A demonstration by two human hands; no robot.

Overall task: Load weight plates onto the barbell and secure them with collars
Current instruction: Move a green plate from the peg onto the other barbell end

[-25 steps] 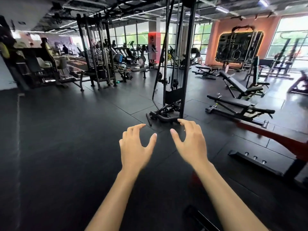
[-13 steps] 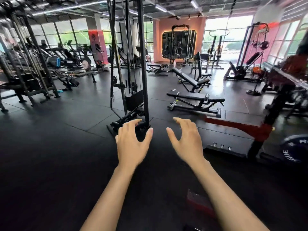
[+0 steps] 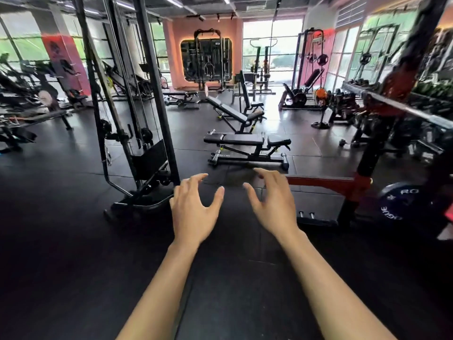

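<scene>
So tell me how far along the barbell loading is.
Nothing looks done. The left hand and right hand are open and empty, held out over the black rubber floor. The round black weight plate with white lettering sits low beside the red and black rack; the silver steel barbell rests across it. Left: load plates and fit collars; none are visible.

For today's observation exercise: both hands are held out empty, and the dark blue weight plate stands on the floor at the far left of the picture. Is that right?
Not quite. The left hand and right hand are empty, but the head view shows the dark blue weight plate at the far right, beside the red rack.
</scene>
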